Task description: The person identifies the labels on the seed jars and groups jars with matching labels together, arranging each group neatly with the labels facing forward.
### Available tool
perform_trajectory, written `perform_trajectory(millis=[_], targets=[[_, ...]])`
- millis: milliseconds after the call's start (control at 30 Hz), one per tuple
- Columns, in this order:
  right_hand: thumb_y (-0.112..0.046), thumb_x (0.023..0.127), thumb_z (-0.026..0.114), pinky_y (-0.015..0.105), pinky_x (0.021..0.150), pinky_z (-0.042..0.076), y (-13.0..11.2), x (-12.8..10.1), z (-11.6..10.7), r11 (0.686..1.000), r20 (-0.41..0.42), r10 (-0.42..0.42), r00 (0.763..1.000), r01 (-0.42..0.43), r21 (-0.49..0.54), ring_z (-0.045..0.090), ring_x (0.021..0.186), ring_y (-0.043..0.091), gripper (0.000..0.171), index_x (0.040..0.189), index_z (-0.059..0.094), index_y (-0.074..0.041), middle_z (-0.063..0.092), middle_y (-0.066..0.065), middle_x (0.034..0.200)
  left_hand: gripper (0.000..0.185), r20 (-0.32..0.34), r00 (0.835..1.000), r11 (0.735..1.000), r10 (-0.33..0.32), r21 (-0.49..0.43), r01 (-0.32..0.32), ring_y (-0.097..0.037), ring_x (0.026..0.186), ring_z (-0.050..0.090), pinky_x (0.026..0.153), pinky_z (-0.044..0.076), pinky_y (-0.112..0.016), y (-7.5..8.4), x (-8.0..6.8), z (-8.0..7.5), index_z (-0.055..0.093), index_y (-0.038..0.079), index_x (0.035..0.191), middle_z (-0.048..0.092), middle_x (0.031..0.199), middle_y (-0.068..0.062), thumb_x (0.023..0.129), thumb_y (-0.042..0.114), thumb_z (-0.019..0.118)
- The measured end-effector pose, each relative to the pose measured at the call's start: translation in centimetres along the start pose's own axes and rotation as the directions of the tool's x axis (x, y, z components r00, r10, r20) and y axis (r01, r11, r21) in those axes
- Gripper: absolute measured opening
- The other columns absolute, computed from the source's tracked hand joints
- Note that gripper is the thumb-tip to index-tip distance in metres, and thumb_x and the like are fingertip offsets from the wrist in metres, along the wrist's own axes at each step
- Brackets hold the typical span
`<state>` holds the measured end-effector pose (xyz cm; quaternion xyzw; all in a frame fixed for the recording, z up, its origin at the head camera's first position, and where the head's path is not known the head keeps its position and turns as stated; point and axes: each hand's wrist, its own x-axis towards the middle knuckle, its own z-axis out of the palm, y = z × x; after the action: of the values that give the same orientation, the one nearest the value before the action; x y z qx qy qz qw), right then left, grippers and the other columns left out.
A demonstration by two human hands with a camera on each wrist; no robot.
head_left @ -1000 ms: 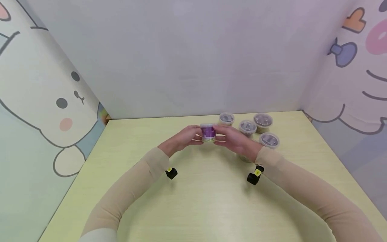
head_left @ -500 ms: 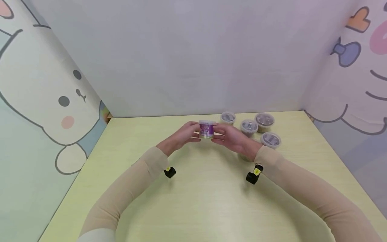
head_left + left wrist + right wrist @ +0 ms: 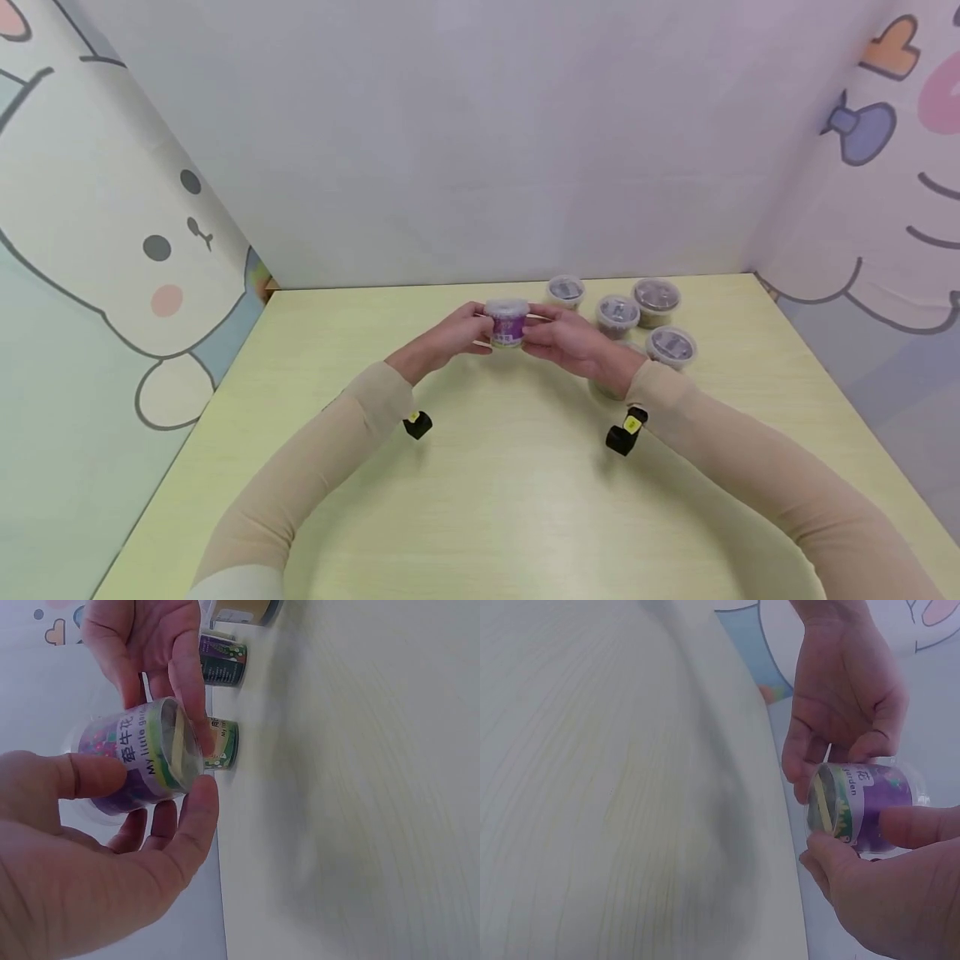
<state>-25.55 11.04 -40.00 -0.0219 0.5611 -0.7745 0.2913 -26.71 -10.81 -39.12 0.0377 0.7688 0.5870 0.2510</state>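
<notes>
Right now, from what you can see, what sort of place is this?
Possibly an indoor booth for tabletop work: a pale table, a plain backdrop behind it, and a big cartoon animal to one side.

Cup lbl (image 3: 142,754) purple & grn, sleeves (image 3: 750,454) beige, tbl (image 3: 510,492) pale ylw.

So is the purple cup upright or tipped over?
Upright: in the head view, the purple cup has its wider rim on top, between the left hand and right hand.
</notes>
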Motion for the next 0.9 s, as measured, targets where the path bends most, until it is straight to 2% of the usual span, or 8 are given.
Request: perform_trajectory(millis=[267, 667, 900], targets=[[0.006, 0.103, 0.043, 0.047, 0.118, 0.029, 0.3, 0.2, 0.6, 1.0, 0.017, -0.01, 1.0, 0.01, 0.001, 0.031, 0.146, 0.038, 0.066, 0.162, 0.013, -0.002, 0.024, 0.021, 0.164, 0.048, -0.023, 1.0, 0.999, 0.001, 0.051, 0.001, -0.032, 0.124, 0.056, 0.102, 0.05, -0.041, 0.0, -0.1, -0.3, 0.038, -0.001, 0.143, 0.051, 0.134, -0.017, 0.097, 0.01, 0.05], [-0.002, 0.105, 0.044, 0.046, 0.117, 0.032, 0.2, 0.3, 1.2, 0.999, -0.012, 0.039, 0.999, -0.038, 0.039, 0.034, 0.145, 0.039, 0.063, 0.162, 0.015, -0.005, 0.028, 0.021, 0.161, 0.051, -0.044, 0.999, 1.0, 0.008, 0.027, -0.007, -0.033, 0.125, 0.056, 0.103, 0.05, -0.041, -0.5, -0.1, -0.4, 0.038, -0.003, 0.143, 0.05, 0.137, -0.02, 0.094, 0.005, 0.049], [-0.005, 0.106, 0.044, 0.046, 0.116, 0.034, 0.2, 0.3, 1.4, 0.999, 0.009, 0.034, 0.999, -0.034, 0.018, 0.033, 0.145, 0.039, 0.062, 0.161, 0.016, -0.003, 0.03, 0.022, 0.16, 0.049, -0.038, 0.999, 0.999, 0.002, 0.033, -0.001, -0.033, 0.125, 0.055, 0.103, 0.05, -0.042, -0.4, -0.5, -0.7, 0.038, -0.002, 0.143, 0.05, 0.138, -0.019, 0.095, 0.005, 0.048]])
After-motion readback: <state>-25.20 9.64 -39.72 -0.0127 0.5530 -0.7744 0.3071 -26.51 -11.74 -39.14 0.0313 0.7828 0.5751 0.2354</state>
